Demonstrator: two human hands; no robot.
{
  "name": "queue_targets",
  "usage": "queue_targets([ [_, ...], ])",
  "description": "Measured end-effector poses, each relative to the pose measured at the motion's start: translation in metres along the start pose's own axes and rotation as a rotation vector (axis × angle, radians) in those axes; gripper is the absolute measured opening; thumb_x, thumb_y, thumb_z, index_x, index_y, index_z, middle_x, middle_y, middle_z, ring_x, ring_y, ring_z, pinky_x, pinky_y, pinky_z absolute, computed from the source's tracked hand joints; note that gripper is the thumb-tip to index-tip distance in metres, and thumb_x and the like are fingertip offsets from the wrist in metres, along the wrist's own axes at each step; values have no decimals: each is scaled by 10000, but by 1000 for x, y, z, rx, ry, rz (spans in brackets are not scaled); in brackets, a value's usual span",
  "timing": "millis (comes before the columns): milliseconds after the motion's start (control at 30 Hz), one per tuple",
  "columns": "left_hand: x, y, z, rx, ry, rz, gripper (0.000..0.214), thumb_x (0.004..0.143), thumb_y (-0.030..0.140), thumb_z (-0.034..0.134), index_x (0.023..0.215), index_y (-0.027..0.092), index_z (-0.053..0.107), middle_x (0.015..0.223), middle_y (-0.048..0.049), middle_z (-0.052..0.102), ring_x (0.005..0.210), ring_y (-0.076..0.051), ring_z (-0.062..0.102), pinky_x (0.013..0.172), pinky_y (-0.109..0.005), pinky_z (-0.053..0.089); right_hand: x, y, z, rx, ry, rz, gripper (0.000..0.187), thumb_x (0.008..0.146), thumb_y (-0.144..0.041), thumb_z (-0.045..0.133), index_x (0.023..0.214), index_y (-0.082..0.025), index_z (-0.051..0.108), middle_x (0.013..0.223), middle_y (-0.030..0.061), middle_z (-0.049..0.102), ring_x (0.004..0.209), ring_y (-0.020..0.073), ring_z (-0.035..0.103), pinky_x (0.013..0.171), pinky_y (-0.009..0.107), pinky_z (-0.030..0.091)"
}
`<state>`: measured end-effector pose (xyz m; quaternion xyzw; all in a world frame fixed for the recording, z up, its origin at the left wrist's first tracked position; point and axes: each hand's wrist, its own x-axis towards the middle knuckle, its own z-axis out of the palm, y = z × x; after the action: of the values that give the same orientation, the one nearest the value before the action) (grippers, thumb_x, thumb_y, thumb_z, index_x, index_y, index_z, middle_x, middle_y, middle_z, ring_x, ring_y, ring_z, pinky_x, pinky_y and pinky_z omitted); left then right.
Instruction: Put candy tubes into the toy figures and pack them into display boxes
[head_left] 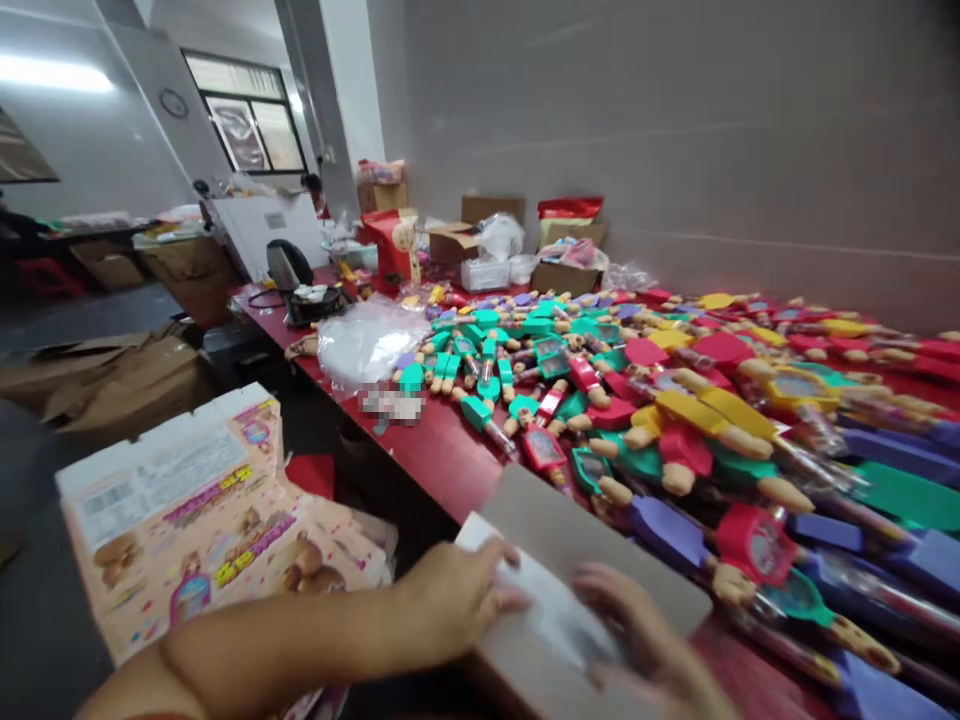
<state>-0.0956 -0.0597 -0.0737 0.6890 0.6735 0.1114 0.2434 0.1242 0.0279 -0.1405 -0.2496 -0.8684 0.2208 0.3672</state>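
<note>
The left hand (457, 595) lies spread on a white sheet (544, 600) atop a grey card (592, 530); the blurred right hand (637, 640) seems spread there too. The sheet looks light and slippery, the card stiff: both are best held by their edges. Left of the left hand lies a printed carton (187, 520); ahead of the hands, toys (675, 450) crowd the red desk (442, 460).

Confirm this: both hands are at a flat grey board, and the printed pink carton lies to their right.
Wrong on one point: in the head view, the printed pink carton lies to the left of the left hand and right hand, not their right. Both remain at the flat grey board.
</note>
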Motion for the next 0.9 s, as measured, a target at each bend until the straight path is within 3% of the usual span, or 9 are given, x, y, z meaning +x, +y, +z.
queue_targets([
  [33, 3, 1, -5, -13, 49, -34, 319, 867, 329, 491, 1163, 209, 487, 891, -37, 625, 763, -160, 577, 641, -238, 420, 1, -5, -10, 10, 64, 124, 251, 875, -263, 400, 1086, -211, 525, 955, 82, 671, 822, 206, 665, 636, 265, 560],
  [67, 5, 1, -9, 8, 85, -30, 300, 870, 277, 487, 1164, 217, 485, 988, -55, 602, 866, -173, 559, 718, -265, 424, 1, -12, -18, -9, 102, 151, 247, 888, -251, 397, 1106, -222, 511, 980, 77, 664, 856, 198, 658, 651, 254, 558],
  [133, 8, -3, -10, 124, 92, 58, 227, 882, 200, 447, 1087, 239, 536, 1102, -68, 546, 1006, -206, 482, 820, -336, 391, -5, -28, -25, -117, 87, 66, 246, 889, -267, 437, 1119, -235, 520, 995, 69, 656, 881, 198, 647, 686, 260, 554],
  [233, 9, -5, -7, 284, -12, 138, 213, 905, 223, 413, 1050, 255, 565, 1056, -60, 548, 983, -223, 443, 800, -369, 356, -14, -53, -12, -341, -41, -110, 335, 894, -357, 435, 1139, -157, 546, 1054, 134, 629, 915, 249, 625, 719, 337, 553],
  [367, 13, 0, -9, 408, 7, 178, 170, 869, 316, 505, 976, 224, 601, 1153, -81, 515, 1022, -251, 414, 794, -381, 307, -13, -62, 9, -513, -84, -27, 366, 906, -346, 412, 1046, -53, 580, 987, 189, 629, 906, 287, 604, 714, 398, 544],
  [533, 15, 3, -6, 472, -178, 380, 206, 904, 296, 440, 855, 171, 597, 857, -44, 603, 840, -208, 486, 706, -349, 303, -20, -62, 9, -380, -203, 34, 304, 758, -302, 663, 934, -61, 607, 833, 115, 630, 745, 231, 586, 625, 340, 537],
  [667, 16, 6, -10, 532, -270, 449, 271, 905, 309, 426, 798, 138, 606, 797, -62, 596, 785, -208, 508, 678, -332, 343, -25, -65, 9, -281, -257, 59, 267, 730, -273, 692, 906, -94, 601, 806, 79, 614, 710, 210, 560, 598, 325, 522],
  [833, 68, 23, -26, 504, -264, 481, 337, 857, 427, 489, 975, 135, 609, 1070, -104, 572, 975, -237, 511, 841, -361, 377, -21, -71, 5, -259, -19, 66, 221, 825, -260, 574, 982, -104, 564, 905, 122, 598, 826, 236, 537, 687, 368, 493],
  [900, 97, 30, -34, 470, -412, 365, 473, 827, 511, 490, 1106, 135, 560, 1135, -120, 561, 1010, -248, 516, 854, -359, 389, -23, -75, -3, -124, 10, -57, 197, 831, -232, 563, 984, -109, 549, 860, 101, 598, 780, 203, 537, 652, 328, 480],
])
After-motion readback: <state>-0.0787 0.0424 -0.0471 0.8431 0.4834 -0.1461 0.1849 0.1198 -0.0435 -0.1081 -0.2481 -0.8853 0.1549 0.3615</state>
